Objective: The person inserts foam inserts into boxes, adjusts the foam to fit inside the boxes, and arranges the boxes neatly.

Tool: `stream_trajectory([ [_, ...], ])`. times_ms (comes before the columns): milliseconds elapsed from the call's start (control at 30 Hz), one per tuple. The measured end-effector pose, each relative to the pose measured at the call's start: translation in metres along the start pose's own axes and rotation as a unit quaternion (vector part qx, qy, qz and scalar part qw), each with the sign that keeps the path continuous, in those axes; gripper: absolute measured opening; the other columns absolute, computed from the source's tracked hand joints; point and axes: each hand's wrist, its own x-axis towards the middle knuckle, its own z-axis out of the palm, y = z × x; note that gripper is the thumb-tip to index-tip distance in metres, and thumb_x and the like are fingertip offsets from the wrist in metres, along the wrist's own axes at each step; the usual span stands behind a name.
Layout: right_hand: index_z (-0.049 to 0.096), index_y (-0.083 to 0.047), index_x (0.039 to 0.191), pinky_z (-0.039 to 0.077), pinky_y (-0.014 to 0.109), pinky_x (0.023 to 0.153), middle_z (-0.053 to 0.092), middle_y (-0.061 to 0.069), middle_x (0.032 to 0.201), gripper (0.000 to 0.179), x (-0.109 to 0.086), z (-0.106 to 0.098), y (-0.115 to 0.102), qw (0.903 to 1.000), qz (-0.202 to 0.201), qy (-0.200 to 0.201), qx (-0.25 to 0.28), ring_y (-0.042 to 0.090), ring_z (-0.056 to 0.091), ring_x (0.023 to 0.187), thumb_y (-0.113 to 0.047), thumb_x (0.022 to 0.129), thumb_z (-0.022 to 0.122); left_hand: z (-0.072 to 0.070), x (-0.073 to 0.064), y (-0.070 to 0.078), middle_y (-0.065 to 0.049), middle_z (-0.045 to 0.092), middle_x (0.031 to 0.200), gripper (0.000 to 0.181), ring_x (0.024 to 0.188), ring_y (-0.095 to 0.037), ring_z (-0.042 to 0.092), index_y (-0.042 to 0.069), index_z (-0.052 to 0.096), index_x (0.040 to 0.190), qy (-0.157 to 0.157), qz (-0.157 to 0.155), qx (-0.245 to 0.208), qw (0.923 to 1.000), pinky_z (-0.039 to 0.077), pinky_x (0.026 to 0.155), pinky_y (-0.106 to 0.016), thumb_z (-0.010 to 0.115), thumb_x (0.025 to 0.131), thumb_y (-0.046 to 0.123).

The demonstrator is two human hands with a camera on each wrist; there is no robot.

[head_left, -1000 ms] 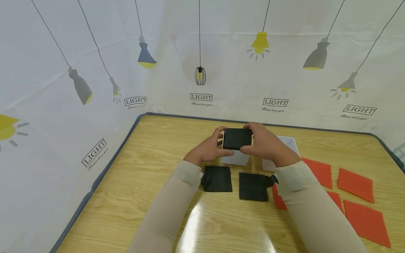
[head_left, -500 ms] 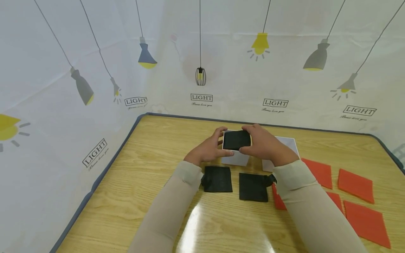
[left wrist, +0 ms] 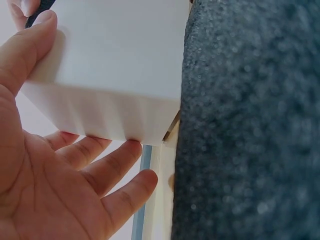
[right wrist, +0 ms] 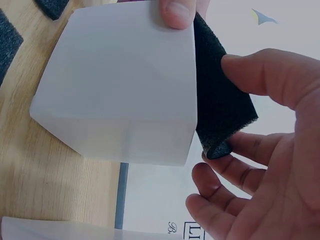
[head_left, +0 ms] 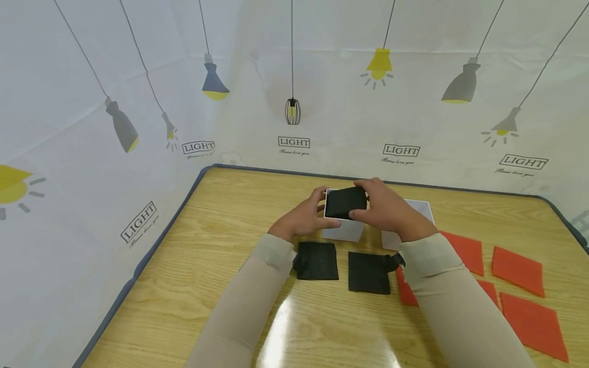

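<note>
l hand (head_left: 301, 217) grips box (head_left: 341, 232), r hand (head_left: 388, 212) pinches pad (head_left: 341, 203); prob best: keep box steady, ease pad's edge inside w/o snagging.

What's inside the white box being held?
A black sheet sticks out of the box, pinched by the right hand. It covers most of the inside, so anything deeper can't be seen.

Long pale-beige cloth sleeves (head_left: 236, 312), lightly creased, ending in broad plain cuffs (head_left: 275, 249); small black wrist-worn cameras (head_left: 300, 262), one against inner side of each cuff.
</note>
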Motion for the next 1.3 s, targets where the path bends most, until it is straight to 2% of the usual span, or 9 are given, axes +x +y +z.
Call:
stream_trajectory([
  [233, 0.029, -0.003, 0.165, 0.048, 0.061, 0.108, 0.035, 0.026, 0.159, 0.083, -0.002, -0.003, 0.002, 0.9997, -0.001, 0.004, 0.023, 0.046, 0.050, 0.136, -0.032, 0.100, 0.072, -0.001, 0.001, -0.001, -0.011, 0.012, 0.177, 0.108, 0.160, -0.033, 0.026, 0.019, 0.002, 0.170, 0.001, -0.001, 0.009, 1.0000, 0.036, 0.123, -0.051, 0.080, 0.097, 0.034],
  [400, 0.028, -0.001, 0.165, 0.048, 0.060, 0.108, 0.037, 0.026, 0.158, 0.085, 0.000, -0.001, 0.002, 0.9996, -0.008, 0.000, 0.026, 0.047, 0.051, 0.136, -0.031, 0.099, 0.073, -0.001, 0.000, 0.000, -0.011, 0.015, 0.176, 0.109, 0.159, -0.033, 0.029, 0.026, 0.001, 0.171, 0.004, 0.003, 0.014, 0.9999, 0.037, 0.123, -0.051, 0.080, 0.096, 0.036],
  [533, 0.028, 0.000, 0.164, 0.047, 0.061, 0.109, 0.038, 0.027, 0.158, 0.087, 0.003, 0.001, 0.001, 0.9999, -0.003, -0.005, 0.012, 0.046, 0.051, 0.137, -0.032, 0.098, 0.075, -0.001, 0.000, -0.001, -0.011, 0.019, 0.175, 0.107, 0.159, -0.032, 0.029, 0.029, 0.003, 0.170, 0.000, 0.009, 0.010, 0.9999, 0.037, 0.123, -0.051, 0.080, 0.096, 0.035],
  [733, 0.027, 0.003, 0.164, 0.043, 0.061, 0.112, 0.039, 0.028, 0.161, 0.090, 0.005, 0.005, -0.001, 0.9997, 0.005, -0.010, -0.021, 0.041, 0.051, 0.138, -0.033, 0.097, 0.076, -0.001, 0.000, -0.001, -0.011, 0.018, 0.175, 0.105, 0.160, -0.031, 0.029, 0.029, 0.006, 0.170, 0.002, 0.008, 0.006, 0.9999, 0.037, 0.122, -0.050, 0.081, 0.096, 0.034],
  [867, 0.024, 0.002, 0.165, 0.043, 0.061, 0.113, 0.038, 0.026, 0.163, 0.094, 0.006, 0.006, 0.000, 0.9995, 0.011, -0.019, -0.025, 0.040, 0.050, 0.139, -0.034, 0.096, 0.077, -0.001, 0.000, -0.002, -0.011, 0.019, 0.175, 0.105, 0.159, -0.031, 0.030, 0.029, 0.006, 0.170, 0.004, 0.006, 0.009, 0.9999, 0.037, 0.123, -0.050, 0.080, 0.096, 0.035],
  [1100, 0.019, -0.003, 0.168, 0.033, 0.065, 0.121, 0.027, 0.024, 0.171, 0.106, -0.001, 0.007, -0.002, 0.9986, 0.022, -0.011, -0.047, 0.045, 0.032, 0.154, -0.039, 0.091, 0.082, -0.001, 0.000, -0.004, -0.011, 0.024, 0.174, 0.106, 0.159, -0.031, 0.030, 0.028, 0.005, 0.170, 0.004, 0.004, 0.016, 0.9999, 0.035, 0.124, -0.050, 0.081, 0.095, 0.037],
  [1300, 0.022, -0.001, 0.167, 0.032, 0.065, 0.121, 0.019, 0.024, 0.173, 0.102, -0.018, 0.013, -0.012, 0.9976, 0.011, 0.005, -0.068, 0.045, 0.022, 0.159, -0.041, 0.094, 0.079, -0.001, 0.001, -0.003, -0.012, 0.024, 0.174, 0.107, 0.159, -0.032, 0.031, 0.024, 0.005, 0.170, 0.003, 0.014, 0.016, 0.9998, 0.036, 0.123, -0.050, 0.081, 0.096, 0.035],
])
